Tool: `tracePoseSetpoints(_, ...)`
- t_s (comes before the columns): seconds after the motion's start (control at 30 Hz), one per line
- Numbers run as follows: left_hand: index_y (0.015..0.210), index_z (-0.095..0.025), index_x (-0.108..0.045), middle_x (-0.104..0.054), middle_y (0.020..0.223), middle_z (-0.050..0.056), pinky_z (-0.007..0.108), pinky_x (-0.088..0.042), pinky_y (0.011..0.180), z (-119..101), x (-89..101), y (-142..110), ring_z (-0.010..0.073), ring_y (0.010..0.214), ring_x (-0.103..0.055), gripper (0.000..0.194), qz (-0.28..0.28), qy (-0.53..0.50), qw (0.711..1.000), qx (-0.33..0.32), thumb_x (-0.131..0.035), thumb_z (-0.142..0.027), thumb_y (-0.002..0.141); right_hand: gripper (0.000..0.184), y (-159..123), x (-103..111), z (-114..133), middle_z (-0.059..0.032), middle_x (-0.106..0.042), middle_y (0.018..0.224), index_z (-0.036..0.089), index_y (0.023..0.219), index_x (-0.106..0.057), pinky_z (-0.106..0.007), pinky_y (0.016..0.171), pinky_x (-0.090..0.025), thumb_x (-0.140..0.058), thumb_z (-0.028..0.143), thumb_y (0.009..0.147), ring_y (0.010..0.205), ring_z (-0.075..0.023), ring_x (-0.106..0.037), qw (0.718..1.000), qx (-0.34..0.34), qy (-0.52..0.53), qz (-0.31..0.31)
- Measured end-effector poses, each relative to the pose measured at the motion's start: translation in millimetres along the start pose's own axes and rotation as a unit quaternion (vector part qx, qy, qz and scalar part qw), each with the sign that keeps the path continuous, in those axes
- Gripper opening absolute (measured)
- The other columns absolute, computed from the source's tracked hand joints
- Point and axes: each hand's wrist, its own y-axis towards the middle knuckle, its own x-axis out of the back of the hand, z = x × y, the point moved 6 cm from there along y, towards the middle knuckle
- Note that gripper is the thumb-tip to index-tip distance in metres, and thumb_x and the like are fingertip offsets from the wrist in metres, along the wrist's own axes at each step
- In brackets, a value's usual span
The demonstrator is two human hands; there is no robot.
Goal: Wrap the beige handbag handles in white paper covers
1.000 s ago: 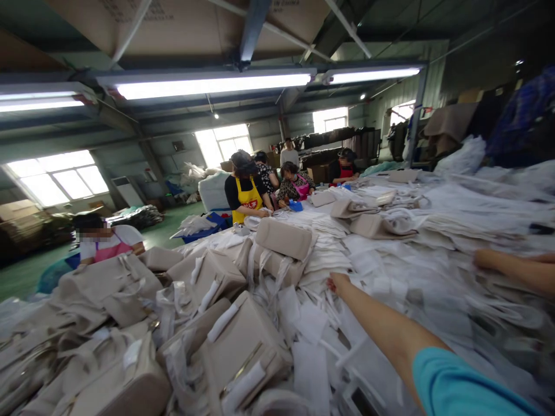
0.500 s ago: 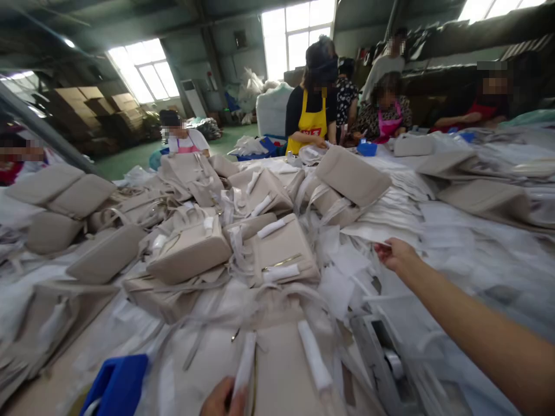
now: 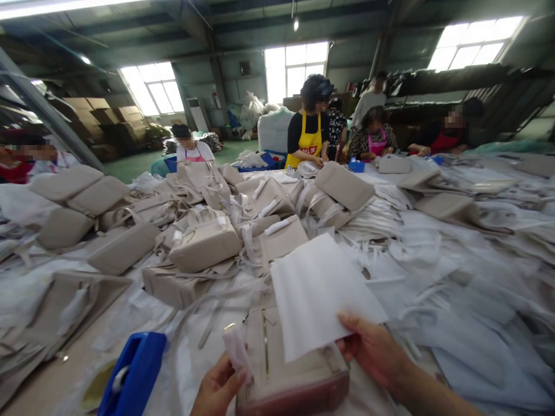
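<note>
In front of me lies a beige handbag [image 3: 255,332] with a gold zipper down its face and a darker reddish lower edge. My left hand [image 3: 219,381] is at the bag's left side, fingers closed on a strap end [image 3: 237,353] wrapped in white and showing a gold metal piece at its tip. A thin white foam sheet [image 3: 321,294] is pinched by one edge between the thumb and fingers of my right hand [image 3: 368,349]. It hangs over the bag's right part and hides some of it.
A blue tape dispenser [image 3: 134,375] stands left of my left hand. Beige bags [image 3: 206,240] are heaped ahead, beside a stack of white sheets [image 3: 377,214]. Loose white wrapping [image 3: 477,346] covers the right side. Several people work across the table, one in a yellow apron [image 3: 307,138].
My right hand has come back from the sheet stack, carrying a white foam sheet over the bag. My left hand has risen slightly with the wrapped strap end. The view has shifted.
</note>
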Motion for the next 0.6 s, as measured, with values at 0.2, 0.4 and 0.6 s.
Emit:
tracePoseSetpoints(0.2, 0.12, -0.021, -0.067, -0.064, 0.131, 0.012, 0.05, -0.037, 0.111, 4.8, 5.9, -3.1, 0.0379, 0.128, -0.05, 0.069, 0.109, -0.06, 0.992, -0.036, -0.085, -0.045, 0.058, 0.026, 3.2, -19.6, -69.3, -0.0009, -0.061, 0.061, 0.013, 0.084, -0.061, -0.02, 0.037, -0.039, -0.074, 0.033, 0.074, 0.046, -0.0111, -0.053, 0.997, -0.025, 0.007, -0.067)
tracePoseSetpoints(0.4, 0.115, -0.019, -0.07, -0.058, 0.138, 0.012, 0.052, -0.034, 0.112, 6.3, 7.0, -0.2, 0.0378, 0.127, -0.051, 0.057, 0.157, -0.025, 0.986, -0.045, -0.082, -0.041, 0.064, 0.02, 2.5, -18.5, -80.8, -0.0014, -0.059, 0.054, 0.014, 0.085, -0.061, -0.022, 0.034, -0.038, -0.067, 0.032, 0.079, 0.043, -0.0139, -0.053, 0.991, -0.004, -0.089, -0.1)
tracePoseSetpoints(0.6, 0.114, -0.017, -0.07, -0.065, 0.128, 0.012, 0.052, -0.032, 0.113, -10.1, -14.8, -2.0, 0.0359, 0.129, -0.049, 0.045, 0.215, -0.026, 0.973, -0.074, -0.075, -0.036, 0.074, 0.034, 8.3, -47.6, -83.2, -0.0032, -0.063, 0.064, 0.013, 0.093, -0.058, -0.023, 0.037, -0.044, -0.07, 0.04, 0.075, 0.047, -0.014, -0.057, 0.996, 0.043, -0.047, -0.069)
